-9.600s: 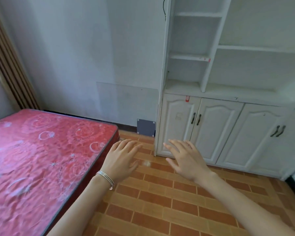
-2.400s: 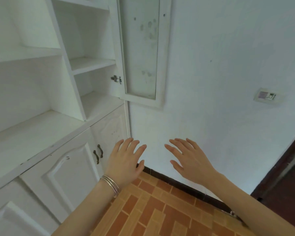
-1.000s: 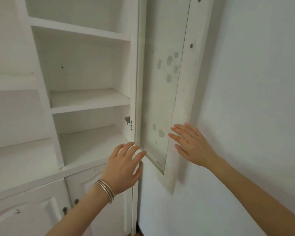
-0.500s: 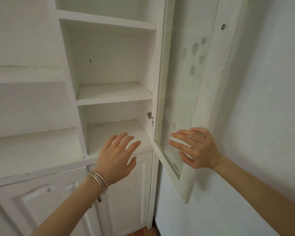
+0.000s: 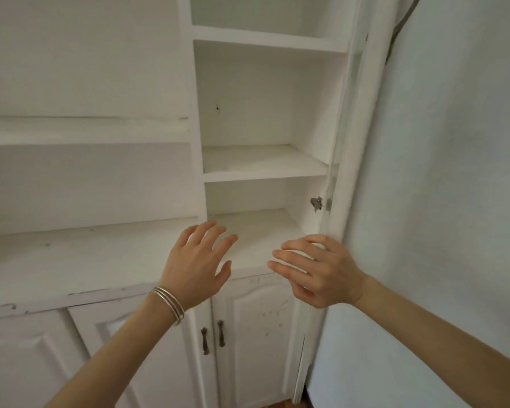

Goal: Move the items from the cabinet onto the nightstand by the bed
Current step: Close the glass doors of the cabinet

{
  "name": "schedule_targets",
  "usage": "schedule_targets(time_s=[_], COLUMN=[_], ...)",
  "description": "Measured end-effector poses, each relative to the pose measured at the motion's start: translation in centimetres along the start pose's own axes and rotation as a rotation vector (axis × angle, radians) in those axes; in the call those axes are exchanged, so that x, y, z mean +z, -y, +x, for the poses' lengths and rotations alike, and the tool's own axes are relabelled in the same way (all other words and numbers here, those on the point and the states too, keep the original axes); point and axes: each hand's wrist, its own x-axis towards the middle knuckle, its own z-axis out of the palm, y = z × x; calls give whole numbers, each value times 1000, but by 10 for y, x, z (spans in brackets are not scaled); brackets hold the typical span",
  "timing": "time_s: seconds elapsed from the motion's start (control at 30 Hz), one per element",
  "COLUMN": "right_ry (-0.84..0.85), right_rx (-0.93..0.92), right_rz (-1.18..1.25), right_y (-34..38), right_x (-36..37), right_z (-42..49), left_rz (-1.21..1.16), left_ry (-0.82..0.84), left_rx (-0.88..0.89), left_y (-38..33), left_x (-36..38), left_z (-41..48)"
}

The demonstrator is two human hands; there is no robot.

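A white cabinet (image 5: 259, 175) with open shelves fills the view; I see no items on the visible shelves. My left hand (image 5: 199, 263), with silver bangles at the wrist, hovers with fingers spread in front of the lowest open shelf (image 5: 259, 231). My right hand (image 5: 321, 272) is held beside it, fingers apart, near the edge of the glass door (image 5: 340, 148), which stands edge-on to me against the wall. Neither hand holds anything. The bed and nightstand are out of view.
Below the shelves are closed lower doors with a pair of dark handles (image 5: 212, 340). A wide counter ledge (image 5: 71, 260) runs to the left. A plain wall (image 5: 442, 201) rises directly on the right, with a metal hinge (image 5: 316, 203) inside the cabinet.
My view has swung left so the shelves face me and the glass door now appears edge-on. My right hand came off the door and dropped lower, beside the left hand.
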Motion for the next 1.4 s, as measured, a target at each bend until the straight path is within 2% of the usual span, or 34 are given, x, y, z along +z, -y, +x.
schedule_targets(time_s=[0.17, 0.37, 0.63, 0.93, 1.13, 1.4], right_ry=[73, 165, 301, 230, 157, 91], right_rx=[-47, -9, -26, -240, -230, -215], right_rz=[39, 48, -12, -31, -10, -46], right_y=[12, 19, 16, -6, -15, -26], right_x=[41, 102, 163, 188, 213, 254], right_z=[49, 93, 123, 126, 139, 152], left_rz=[44, 109, 110, 96, 124, 182], left_ry=[-25, -20, -80, -195, -175, -325], left_rx=[-32, 1, 39, -38, -63, -15], left_y=[71, 142, 198, 219, 229, 243], left_x=[-7, -9, -11, 13, 37, 60], left_z=[-7, 5, 58, 116, 152, 155])
